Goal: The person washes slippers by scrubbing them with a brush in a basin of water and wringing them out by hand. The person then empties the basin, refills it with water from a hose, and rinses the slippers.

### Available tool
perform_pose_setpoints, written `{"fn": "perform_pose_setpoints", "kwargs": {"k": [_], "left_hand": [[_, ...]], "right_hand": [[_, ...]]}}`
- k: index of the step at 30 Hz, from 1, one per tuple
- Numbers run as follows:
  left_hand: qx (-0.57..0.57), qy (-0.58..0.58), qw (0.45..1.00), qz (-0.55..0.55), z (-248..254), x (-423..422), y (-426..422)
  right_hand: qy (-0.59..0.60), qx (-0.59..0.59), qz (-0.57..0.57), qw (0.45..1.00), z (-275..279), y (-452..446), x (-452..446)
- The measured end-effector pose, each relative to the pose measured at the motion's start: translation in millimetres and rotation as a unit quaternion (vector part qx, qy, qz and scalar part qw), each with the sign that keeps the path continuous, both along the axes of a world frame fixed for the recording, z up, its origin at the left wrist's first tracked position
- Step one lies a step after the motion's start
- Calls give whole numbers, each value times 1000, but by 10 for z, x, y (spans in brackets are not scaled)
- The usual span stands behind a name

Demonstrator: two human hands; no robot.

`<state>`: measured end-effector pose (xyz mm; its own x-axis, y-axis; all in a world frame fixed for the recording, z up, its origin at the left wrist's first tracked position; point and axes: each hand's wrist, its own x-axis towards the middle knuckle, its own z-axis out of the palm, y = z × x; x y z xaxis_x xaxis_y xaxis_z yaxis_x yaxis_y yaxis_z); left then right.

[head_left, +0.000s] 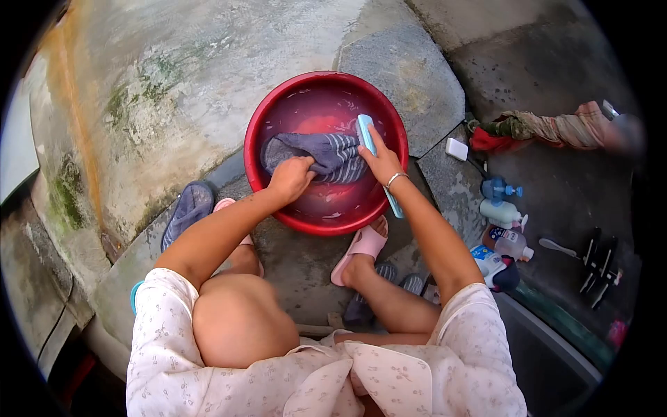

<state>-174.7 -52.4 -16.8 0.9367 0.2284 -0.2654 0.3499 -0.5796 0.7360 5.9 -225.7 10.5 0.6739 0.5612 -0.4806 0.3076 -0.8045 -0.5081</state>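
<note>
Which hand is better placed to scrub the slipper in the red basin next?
Probably the right hand: it grips the light blue brush beside the striped end of the slipper. The left hand holds the slipper, so it seems better suited to steadying it.

Grey slipper in red basin, blue brush at striped end

Place: seems a home's outdoor washing spot, on worn concrete
Landmark: red plastic basin holding water, set on the ground
Ground: stained concrete slab left of the basin, with green moss
Toiletries: pump bottle and clear bottle, right of the basin
Footwear: gray slipper left of the basin; pink sandal just below it
</note>
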Motion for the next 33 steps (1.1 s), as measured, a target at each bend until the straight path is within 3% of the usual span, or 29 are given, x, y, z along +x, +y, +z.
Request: {"fn": "perform_pose_setpoints", "kwargs": {"k": [4, 7, 9, 13, 14, 17, 19, 21, 25, 28, 33], "left_hand": [[-88, 37, 989, 117, 39, 158, 64], [-102, 65, 979, 166, -18, 222, 18], [-354, 45, 882, 310, -119, 219, -17], [-457, -11, 814, 359, -337, 222, 43], [-402, -8, 846, 351, -471, 222, -11], [-356, 7, 870, 342, -253, 196, -88], [-399, -18, 843, 360, -266, 211, -101], [-447, 0, 802, 397, -291, 240, -82], [-431, 17, 796, 425, -341, 268, -34], [-550, 14, 703, 451, -88, 240, 4], [-557, 34, 694, 454, -174, 230, -116]], "right_hand": [[51, 23, -7, 998, 573, 269, -252], [45, 27, 124, 991, 781, 465, -674], [-19, 38, 177, 983, 671, 495, -945], [-96, -114, 211, 966, 447, 420, -521], [-112, -135, 210, 962, 373, 360, -388], [-128, -204, 169, 956, 149, 252, -35], [-122, -205, 154, 959, 171, 268, -41], [-107, -112, 107, 982, 174, 307, -239], [-12, -48, 150, 987, 467, 451, -813], [-40, -50, 211, 975, 576, 392, -743], [-151, -156, 172, 961, 173, 351, -105]]}}
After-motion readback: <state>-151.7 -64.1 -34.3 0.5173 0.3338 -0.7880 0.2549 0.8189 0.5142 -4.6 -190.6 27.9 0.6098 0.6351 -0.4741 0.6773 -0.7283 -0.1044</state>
